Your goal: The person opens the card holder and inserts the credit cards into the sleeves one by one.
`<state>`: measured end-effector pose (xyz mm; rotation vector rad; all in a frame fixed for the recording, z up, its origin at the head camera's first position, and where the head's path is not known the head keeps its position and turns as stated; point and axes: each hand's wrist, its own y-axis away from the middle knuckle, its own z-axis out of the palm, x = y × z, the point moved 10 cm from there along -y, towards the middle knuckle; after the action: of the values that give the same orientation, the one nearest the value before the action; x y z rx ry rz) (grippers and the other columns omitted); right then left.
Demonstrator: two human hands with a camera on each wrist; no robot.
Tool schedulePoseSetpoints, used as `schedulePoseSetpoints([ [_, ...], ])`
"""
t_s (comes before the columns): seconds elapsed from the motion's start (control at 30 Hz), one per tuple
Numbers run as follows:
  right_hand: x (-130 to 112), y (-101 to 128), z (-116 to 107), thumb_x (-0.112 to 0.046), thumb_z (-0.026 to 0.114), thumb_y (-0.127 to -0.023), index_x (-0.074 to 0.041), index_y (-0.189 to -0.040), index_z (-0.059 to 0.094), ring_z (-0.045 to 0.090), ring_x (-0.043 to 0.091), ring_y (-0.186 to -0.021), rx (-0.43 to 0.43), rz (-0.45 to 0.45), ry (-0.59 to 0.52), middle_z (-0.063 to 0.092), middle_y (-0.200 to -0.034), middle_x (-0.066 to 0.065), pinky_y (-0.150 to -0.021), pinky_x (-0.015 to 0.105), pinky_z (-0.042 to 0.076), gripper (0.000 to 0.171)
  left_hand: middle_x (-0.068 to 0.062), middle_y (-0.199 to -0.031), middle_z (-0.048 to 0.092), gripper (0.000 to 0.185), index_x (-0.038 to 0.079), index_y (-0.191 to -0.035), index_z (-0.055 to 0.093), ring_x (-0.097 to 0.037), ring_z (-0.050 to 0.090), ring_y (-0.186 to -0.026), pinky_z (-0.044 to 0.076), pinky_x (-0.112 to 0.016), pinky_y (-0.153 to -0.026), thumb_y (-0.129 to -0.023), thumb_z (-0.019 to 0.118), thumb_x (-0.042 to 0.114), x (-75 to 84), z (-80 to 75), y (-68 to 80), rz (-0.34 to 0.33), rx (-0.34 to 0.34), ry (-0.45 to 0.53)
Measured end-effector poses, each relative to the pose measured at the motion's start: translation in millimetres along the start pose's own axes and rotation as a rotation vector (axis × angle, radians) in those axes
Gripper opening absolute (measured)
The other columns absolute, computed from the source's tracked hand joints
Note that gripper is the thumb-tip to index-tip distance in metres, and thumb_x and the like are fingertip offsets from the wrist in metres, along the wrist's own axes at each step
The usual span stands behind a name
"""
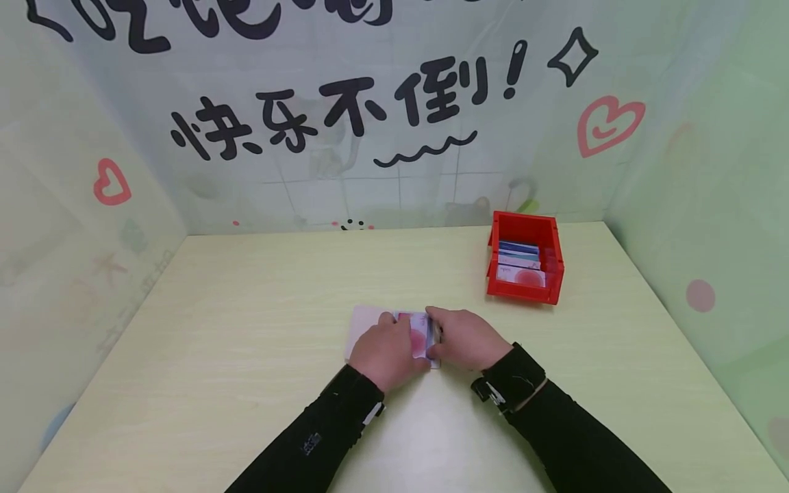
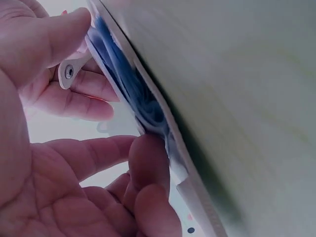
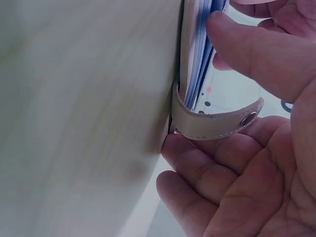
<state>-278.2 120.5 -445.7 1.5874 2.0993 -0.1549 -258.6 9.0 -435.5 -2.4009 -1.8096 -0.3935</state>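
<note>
Head view: left hand (image 1: pixel 387 351) and right hand (image 1: pixel 465 339) pinch a card holder (image 1: pixel 421 335) between curled fingers; red bin (image 1: pixel 526 266) at two o'clock.

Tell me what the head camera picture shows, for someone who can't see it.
Two hands, left hand and right hand, hold an open pale card holder on a light wooden table. A red bin of cards stands further back on the right.
</note>
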Motion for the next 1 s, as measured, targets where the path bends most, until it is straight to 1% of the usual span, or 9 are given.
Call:
schedulePoseSetpoints([
  [0.13, 0.7, -1.0, 0.4, -0.029, 0.089, -0.086, -0.009, -0.159, 0.046, 0.064, 0.029, -0.122, 0.002, -0.004, -0.002, 0.067, -0.139, 0.011, -0.110, 0.047, 0.054, 0.087, -0.019, -0.111, 0.061, 0.075, -0.001, -0.134, 0.061, -0.026, 0.062, -0.070, 0.056, -0.035, -0.063, -0.086, 0.082, 0.052, 0.7, -2.2, 0.7, 0.003, 0.003, -0.005],
  [0.27, 2.2, -1.5, -0.4, -0.031, 0.087, -0.087, -0.009, -0.161, 0.043, 0.064, 0.030, -0.126, 0.003, 0.001, -0.019, 0.066, -0.142, 0.011, -0.111, 0.047, 0.054, 0.089, -0.019, -0.112, 0.061, 0.072, 0.000, -0.134, 0.062, -0.025, 0.061, -0.070, 0.055, -0.035, -0.063, -0.087, 0.080, 0.050, -0.3, -2.5, 0.7, 0.001, -0.008, 0.006],
  [0.4, 2.6, -1.2, -1.3, -0.032, 0.087, -0.088, -0.008, -0.162, 0.041, 0.063, 0.031, -0.130, 0.008, -0.001, -0.027, 0.064, -0.145, 0.012, -0.111, 0.047, 0.053, 0.090, -0.020, -0.118, 0.061, 0.072, 0.001, -0.139, 0.060, -0.024, 0.061, -0.072, 0.056, -0.035, -0.067, -0.088, 0.077, 0.050, -2.5, -1.2, 0.6, -0.004, -0.034, 0.026],
  [0.57, 2.9, -1.6, -2.0, -0.032, 0.087, -0.087, -0.007, -0.160, 0.041, 0.064, 0.031, -0.130, 0.009, 0.007, -0.035, 0.065, -0.145, 0.012, -0.109, 0.047, 0.055, 0.090, -0.021, -0.124, 0.060, 0.071, 0.002, -0.144, 0.058, -0.023, 0.061, -0.075, 0.057, -0.036, -0.071, -0.091, 0.072, 0.047, -5.7, -0.9, -0.2, -0.015, -0.055, 0.065],
  [0.77, 4.5, -2.4, -1.8, -0.030, 0.088, -0.087, -0.007, -0.155, 0.046, 0.065, 0.030, -0.126, 0.012, 0.033, -0.058, 0.066, -0.142, 0.011, -0.107, 0.046, 0.056, 0.083, -0.019, -0.119, 0.061, 0.068, 0.002, -0.144, 0.057, -0.023, 0.059, -0.076, 0.056, -0.036, -0.068, -0.093, 0.069, 0.045, -5.8, -3.5, 0.8, -0.011, -0.063, 0.101],
  [0.87, 2.9, -1.7, -2.5, -0.029, 0.088, -0.087, -0.008, -0.153, 0.051, 0.066, 0.029, -0.123, 0.021, 0.020, -0.047, 0.068, -0.138, 0.010, -0.107, 0.045, 0.057, 0.078, -0.018, -0.117, 0.061, 0.068, 0.001, -0.146, 0.056, -0.023, 0.060, -0.077, 0.056, -0.036, -0.070, -0.094, 0.067, 0.045, -6.7, -4.5, 1.1, -0.005, -0.063, 0.124],
  [1.0, -0.4, -1.8, -1.2, -0.026, 0.089, -0.086, -0.012, -0.152, 0.056, 0.067, 0.027, -0.117, 0.025, -0.026, -0.013, 0.071, -0.133, 0.008, -0.105, 0.044, 0.057, 0.075, -0.017, -0.115, 0.063, 0.065, 0.000, -0.145, 0.057, -0.023, 0.060, -0.078, 0.056, -0.035, -0.071, -0.096, 0.066, 0.042, -8.4, -7.2, 2.3, 0.009, -0.058, 0.160],
])
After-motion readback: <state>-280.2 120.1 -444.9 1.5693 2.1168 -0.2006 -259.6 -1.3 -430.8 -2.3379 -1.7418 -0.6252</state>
